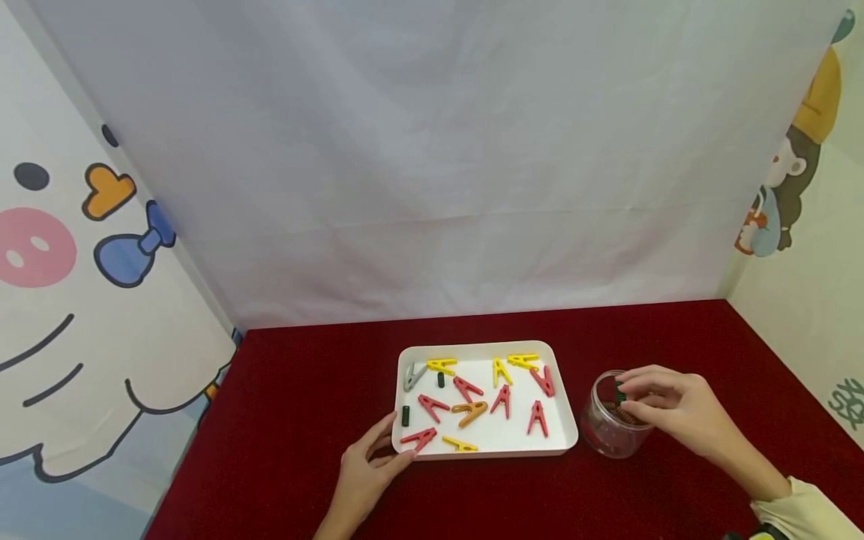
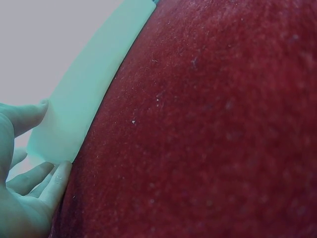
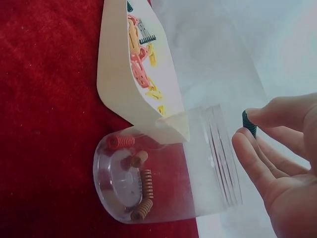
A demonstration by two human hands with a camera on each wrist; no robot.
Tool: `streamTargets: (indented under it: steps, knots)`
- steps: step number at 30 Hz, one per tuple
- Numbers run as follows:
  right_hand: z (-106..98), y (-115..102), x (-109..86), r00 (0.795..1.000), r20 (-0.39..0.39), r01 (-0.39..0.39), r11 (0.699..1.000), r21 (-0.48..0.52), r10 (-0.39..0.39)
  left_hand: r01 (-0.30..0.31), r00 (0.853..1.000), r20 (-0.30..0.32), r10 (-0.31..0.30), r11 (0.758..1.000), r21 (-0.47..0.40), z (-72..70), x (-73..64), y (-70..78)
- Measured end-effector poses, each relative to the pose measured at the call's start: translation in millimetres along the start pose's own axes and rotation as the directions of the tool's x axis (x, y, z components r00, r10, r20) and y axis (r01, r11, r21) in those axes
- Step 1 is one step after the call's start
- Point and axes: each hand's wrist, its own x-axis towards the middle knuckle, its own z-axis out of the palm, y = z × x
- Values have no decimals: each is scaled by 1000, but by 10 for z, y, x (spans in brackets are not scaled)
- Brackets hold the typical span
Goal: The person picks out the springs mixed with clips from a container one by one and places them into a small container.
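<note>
My right hand (image 1: pixel 675 409) pinches a small dark green coil spring (image 3: pixel 249 124) between thumb and fingertips, over the mouth of a clear plastic jar (image 1: pixel 610 442). Inside the jar, the right wrist view shows a red spring (image 3: pixel 120 142) and several brown springs (image 3: pixel 142 210) at the bottom. With thumb and fingers around its near left corner, my left hand (image 1: pixel 367 469) holds a white tray (image 1: pixel 486 454). Scattered in the tray are red clips (image 1: pixel 537 418), yellow clips (image 1: pixel 500 371), an orange clip (image 1: pixel 469 412), a grey clip (image 1: pixel 413 377) and two dark green springs (image 1: pixel 406 416).
The jar stands just right of the tray on a dark red cloth (image 1: pixel 304 397). Behind the table hangs a white curtain (image 1: pixel 439 165). Walls with cartoon pictures flank it, a pig-nosed figure (image 1: pixel 40 247) on the left and a long-haired figure (image 1: pixel 786 180) on the right.
</note>
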Motion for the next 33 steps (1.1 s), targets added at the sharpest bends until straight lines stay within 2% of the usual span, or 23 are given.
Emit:
streamTargets:
  steps: [9, 16, 25, 33]
  knots:
    - [-46, 36, -42, 1000, -8, -12, 1000, 0, 12, -24, 1000, 17, 25, 999, -46, -12, -4, 20]
    - [-50, 72, -51, 1000, -15, -2, 1000, -15, 2, -34, 999, 26, 35, 999, -43, -18, 3, 7]
    - [-38, 86, -67, 999, -40, 24, 999, -40, -25, -28, 1000, 10, 28, 999, -43, -17, -16, 32]
    - [-34, 65, -63, 997, -75, 14, 996, -89, -20, -31, 999, 6, 31, 998, -52, -9, -15, 20]
